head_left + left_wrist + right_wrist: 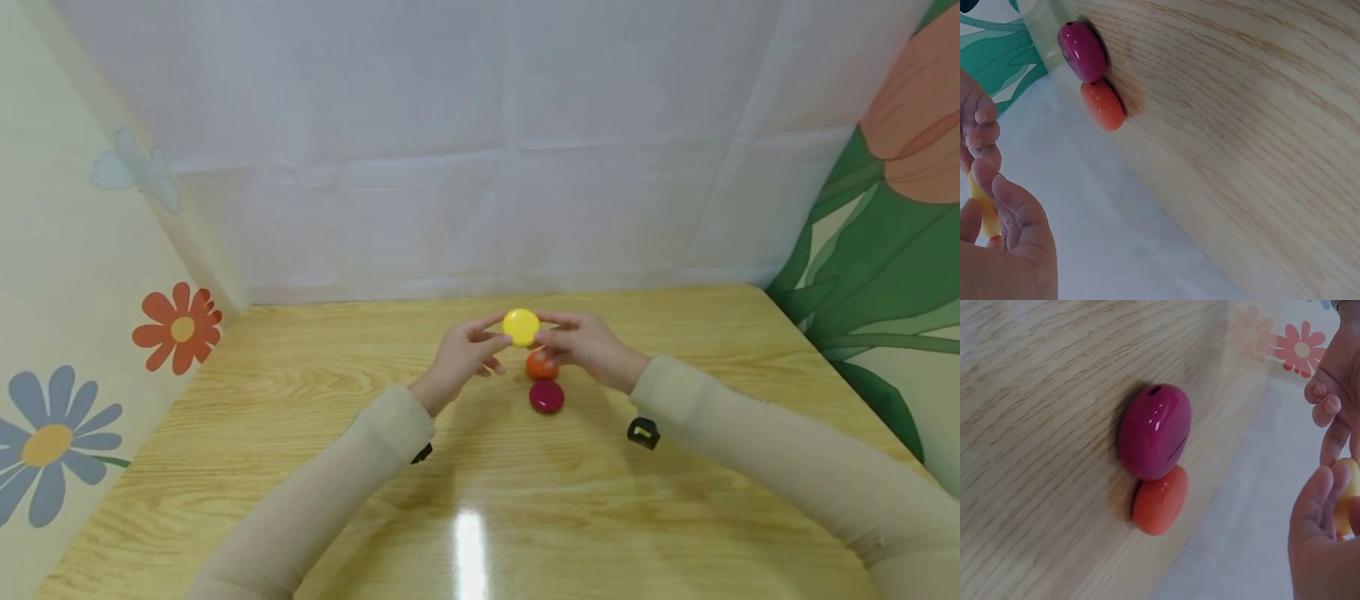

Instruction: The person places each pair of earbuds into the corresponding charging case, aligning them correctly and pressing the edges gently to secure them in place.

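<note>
A glossy yellow flattened bead is held up above the table between both hands. My left hand pinches its left side between thumb and index finger, with the other fingers loosely bent. From the right, my right hand pinches the opposite edge in the same way. Below them an orange bead lies on the table, partly covered by the right fingers in the head view. A larger magenta bead touches it on the near side, with a small dark hole at its end and a thin dark line on its surface.
The wood-grain table ends at a pale cloth backdrop. Printed flowers cover the left wall, and large green leaves the right wall. Black wrist devices hang under the sleeves. A light reflection shows on the near tabletop.
</note>
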`<action>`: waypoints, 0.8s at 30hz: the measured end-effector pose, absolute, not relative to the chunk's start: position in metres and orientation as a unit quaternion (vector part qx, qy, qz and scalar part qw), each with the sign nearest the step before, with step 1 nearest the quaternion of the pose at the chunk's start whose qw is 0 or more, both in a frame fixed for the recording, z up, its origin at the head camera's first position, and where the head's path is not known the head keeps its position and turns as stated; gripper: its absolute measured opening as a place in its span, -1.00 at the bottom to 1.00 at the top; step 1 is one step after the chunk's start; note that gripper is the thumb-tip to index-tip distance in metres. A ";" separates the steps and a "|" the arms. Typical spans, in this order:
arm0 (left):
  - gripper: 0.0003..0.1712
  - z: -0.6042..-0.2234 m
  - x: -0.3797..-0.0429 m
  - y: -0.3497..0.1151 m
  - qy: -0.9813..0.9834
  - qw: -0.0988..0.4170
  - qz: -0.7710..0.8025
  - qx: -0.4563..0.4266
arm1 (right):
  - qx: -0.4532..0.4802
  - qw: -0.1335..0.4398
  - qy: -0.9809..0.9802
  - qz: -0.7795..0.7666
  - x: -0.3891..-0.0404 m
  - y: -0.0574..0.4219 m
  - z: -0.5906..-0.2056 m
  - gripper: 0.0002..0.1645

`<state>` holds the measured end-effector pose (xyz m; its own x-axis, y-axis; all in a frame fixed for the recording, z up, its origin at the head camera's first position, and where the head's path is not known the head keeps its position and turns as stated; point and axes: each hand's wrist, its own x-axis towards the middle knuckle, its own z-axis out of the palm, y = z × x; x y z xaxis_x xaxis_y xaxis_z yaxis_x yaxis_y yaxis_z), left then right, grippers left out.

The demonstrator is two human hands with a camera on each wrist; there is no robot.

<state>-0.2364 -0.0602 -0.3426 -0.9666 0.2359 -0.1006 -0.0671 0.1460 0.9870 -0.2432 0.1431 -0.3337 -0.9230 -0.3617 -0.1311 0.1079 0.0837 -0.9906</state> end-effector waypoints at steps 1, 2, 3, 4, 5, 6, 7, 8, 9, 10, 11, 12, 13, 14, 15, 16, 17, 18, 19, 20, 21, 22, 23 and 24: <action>-0.46 -0.343 -0.238 -0.060 0.749 0.117 0.649 0.060 | -0.088 0.176 0.714 -0.672 -0.244 0.144 -0.334 -0.41; -0.45 -0.343 -0.240 -0.060 0.750 0.118 0.648 0.064 | -0.089 0.176 0.712 -0.674 -0.246 0.145 -0.334 -0.41; -0.45 -0.344 -0.241 -0.059 0.751 0.119 0.647 0.066 | -0.090 0.177 0.711 -0.674 -0.247 0.147 -0.334 -0.41; -0.44 -0.344 -0.242 -0.059 0.751 0.120 0.646 0.068 | -0.092 0.178 0.711 -0.674 -0.248 0.148 -0.333 -0.40; -0.44 -0.344 -0.243 -0.058 0.751 0.121 0.646 0.072 | -0.092 0.178 0.711 -0.674 -0.249 0.150 -0.333 -0.40; -0.43 -0.344 -0.244 -0.058 0.751 0.122 0.645 0.074 | -0.093 0.179 0.711 -0.674 -0.250 0.151 -0.333 -0.39; -0.42 -0.344 -0.245 -0.057 0.751 0.123 0.644 0.075 | -0.094 0.180 0.711 -0.673 -0.252 0.152 -0.333 -0.39; -0.41 -0.344 -0.247 -0.056 0.750 0.125 0.645 0.076 | -0.097 0.182 0.712 -0.672 -0.254 0.154 -0.333 -0.38; -0.41 -0.344 -0.248 -0.056 0.750 0.127 0.645 0.076 | -0.098 0.184 0.712 -0.670 -0.255 0.155 -0.333 -0.38; -0.40 -0.345 -0.250 -0.055 0.749 0.129 0.645 0.075 | -0.101 0.186 0.714 -0.668 -0.257 0.156 -0.333 -0.37; -0.39 -0.345 -0.251 -0.054 0.748 0.131 0.646 0.074 | -0.104 0.188 0.714 -0.666 -0.259 0.157 -0.333 -0.37; -0.39 -0.345 -0.253 -0.054 0.748 0.135 0.646 0.071 | -0.109 0.191 0.716 -0.663 -0.261 0.159 -0.333 -0.37; -0.39 -0.346 -0.255 -0.054 0.747 0.138 0.647 0.068 | -0.113 0.193 0.718 -0.660 -0.262 0.160 -0.334 -0.37; -0.39 -0.347 -0.256 -0.053 0.746 0.140 0.648 0.067 | -0.116 0.195 0.719 -0.657 -0.264 0.160 -0.334 -0.38; -0.39 -0.347 -0.258 -0.053 0.746 0.142 0.647 0.067 | -0.118 0.197 0.720 -0.655 -0.265 0.161 -0.334 -0.38; -0.39 -0.348 -0.260 -0.053 0.745 0.145 0.648 0.067 | -0.121 0.198 0.721 -0.652 -0.267 0.162 -0.335 -0.38; -0.40 -0.349 -0.261 -0.053 0.745 0.148 0.647 0.067 | -0.123 0.200 0.722 -0.651 -0.268 0.163 -0.336 -0.38; -0.40 -0.350 -0.263 -0.052 0.745 0.151 0.646 0.068 | -0.123 0.202 0.722 -0.650 -0.269 0.164 -0.336 -0.38; -0.40 -0.350 -0.264 -0.052 0.745 0.154 0.646 0.068 | -0.122 0.204 0.722 -0.649 -0.271 0.165 -0.337 -0.38; -0.40 -0.351 -0.265 -0.051 0.745 0.158 0.645 0.068 | -0.123 0.207 0.722 -0.649 -0.272 0.166 -0.337 -0.38; -0.41 -0.351 -0.266 -0.051 0.745 0.161 0.643 0.068 | -0.124 0.209 0.722 -0.648 -0.273 0.167 -0.338 -0.38; -0.40 -0.351 -0.266 -0.050 0.745 0.164 0.643 0.065 | -0.126 0.210 0.722 -0.647 -0.275 0.168 -0.338 -0.37; -0.40 -0.351 -0.267 -0.049 0.745 0.166 0.643 0.063 | -0.128 0.211 0.722 -0.646 -0.276 0.169 -0.339 -0.38; -0.41 -0.351 -0.268 -0.048 0.745 0.167 0.642 0.062 | -0.130 0.211 0.723 -0.645 -0.277 0.170 -0.339 -0.37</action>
